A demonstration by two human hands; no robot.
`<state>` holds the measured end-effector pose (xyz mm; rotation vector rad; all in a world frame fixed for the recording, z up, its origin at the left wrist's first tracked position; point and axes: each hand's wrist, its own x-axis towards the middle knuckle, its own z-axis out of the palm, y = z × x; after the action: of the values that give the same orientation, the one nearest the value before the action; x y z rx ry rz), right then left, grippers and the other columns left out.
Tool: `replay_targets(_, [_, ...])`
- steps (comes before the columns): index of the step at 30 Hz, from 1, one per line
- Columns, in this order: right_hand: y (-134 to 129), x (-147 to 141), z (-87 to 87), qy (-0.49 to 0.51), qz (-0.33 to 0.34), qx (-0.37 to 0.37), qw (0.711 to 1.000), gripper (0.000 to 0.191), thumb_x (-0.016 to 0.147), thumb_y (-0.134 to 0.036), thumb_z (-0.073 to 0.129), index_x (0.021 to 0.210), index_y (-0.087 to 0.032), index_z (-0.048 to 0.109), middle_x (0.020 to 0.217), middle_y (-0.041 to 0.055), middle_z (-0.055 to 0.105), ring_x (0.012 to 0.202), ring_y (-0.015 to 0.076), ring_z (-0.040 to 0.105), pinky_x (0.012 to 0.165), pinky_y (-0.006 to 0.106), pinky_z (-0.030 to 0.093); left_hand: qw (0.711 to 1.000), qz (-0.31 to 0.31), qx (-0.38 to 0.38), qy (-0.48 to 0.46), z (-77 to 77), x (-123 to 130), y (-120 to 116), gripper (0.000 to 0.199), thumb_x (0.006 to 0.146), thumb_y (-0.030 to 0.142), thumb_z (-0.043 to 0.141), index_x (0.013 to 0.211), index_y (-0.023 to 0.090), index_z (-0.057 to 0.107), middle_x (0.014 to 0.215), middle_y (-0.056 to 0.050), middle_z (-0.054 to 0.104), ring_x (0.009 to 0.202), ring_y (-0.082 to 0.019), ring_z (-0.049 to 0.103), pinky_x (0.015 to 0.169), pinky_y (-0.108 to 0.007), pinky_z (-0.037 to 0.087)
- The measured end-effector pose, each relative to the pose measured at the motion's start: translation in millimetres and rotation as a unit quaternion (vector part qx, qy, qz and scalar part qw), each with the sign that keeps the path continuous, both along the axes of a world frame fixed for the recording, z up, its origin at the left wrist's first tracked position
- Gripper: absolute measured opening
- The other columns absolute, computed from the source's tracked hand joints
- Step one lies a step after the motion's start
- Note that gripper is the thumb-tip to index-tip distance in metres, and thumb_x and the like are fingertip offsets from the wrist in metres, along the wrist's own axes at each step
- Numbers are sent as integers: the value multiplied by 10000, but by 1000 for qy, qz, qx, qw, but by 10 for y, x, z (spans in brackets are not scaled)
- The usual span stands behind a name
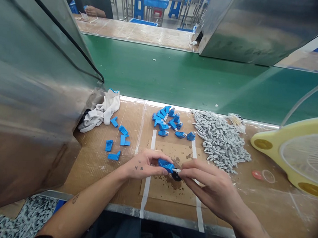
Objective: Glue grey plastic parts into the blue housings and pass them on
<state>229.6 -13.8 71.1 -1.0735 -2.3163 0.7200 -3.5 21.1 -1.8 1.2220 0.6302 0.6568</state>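
Between the thumb and fingers of my left hand (146, 164) is a blue plastic part (166, 165), held over the taped cardboard mat (161, 189). The fingertips of my right hand (209, 181) pinch a small grey plastic piece (176, 171) against the right end of the blue part. Just beneath that end sits a round black object (176, 176), partly covered by my fingers. Beyond my hands lies a cluster of blue parts (164, 121), some with grey pieces on their ends. Several more blue parts (125, 140) lie spread out at the left.
A heap of small grey pieces (221, 139) lies at the right, near a yellow fan (268, 141). White gloves (103, 111) rest by a metal housing (39, 92). A green conveyor belt (150, 69) crosses behind. A co-worker's hand (93, 11) shows at the far bench.
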Motion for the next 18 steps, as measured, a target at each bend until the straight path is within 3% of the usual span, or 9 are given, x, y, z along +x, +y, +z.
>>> replay_targets(4, [23, -52, -6, 11, 11, -30, 999, 140, 970, -141, 571, 1010, -222, 677, 987, 34, 700, 866, 130, 665, 753, 219, 517, 995, -10, 84, 60, 6, -24, 12, 370, 814, 313, 779, 1146, 161, 718, 981, -75, 695, 837, -167, 625, 742, -254, 484])
replay_targets(9, [44, -72, 21, 44, -54, -116, 991, 90, 962, -223, 625, 921, -241, 703, 842, -9, 720, 735, 118, 662, 667, 209, 496, 966, -37, 239, 90, 71, -68, 6, 265, 921, 345, 664, 1094, 147, 702, 1016, -96, 699, 937, -193, 631, 846, -268, 459])
replay_targets(13, [43, -82, 21, 39, -69, -138, 987, 140, 971, -268, 612, 925, -252, 744, 806, -1, 736, 699, 134, 670, 639, 225, 494, 948, -38, 290, 125, 53, -79, -45, 294, 972, 375, 581, 1154, 155, 654, 933, -72, 717, 817, -168, 659, 736, -238, 452])
replay_targets(18, [36, -121, -9, 34, -75, -139, 987, 205, 987, -292, 576, 860, -224, 721, 761, 9, 720, 674, 140, 656, 627, 234, 486, 927, -4, 352, 132, 36, -52, -92, 300, 992, 397, 534, 1064, 137, 664, 841, -77, 704, 755, -179, 663, 682, -257, 444])
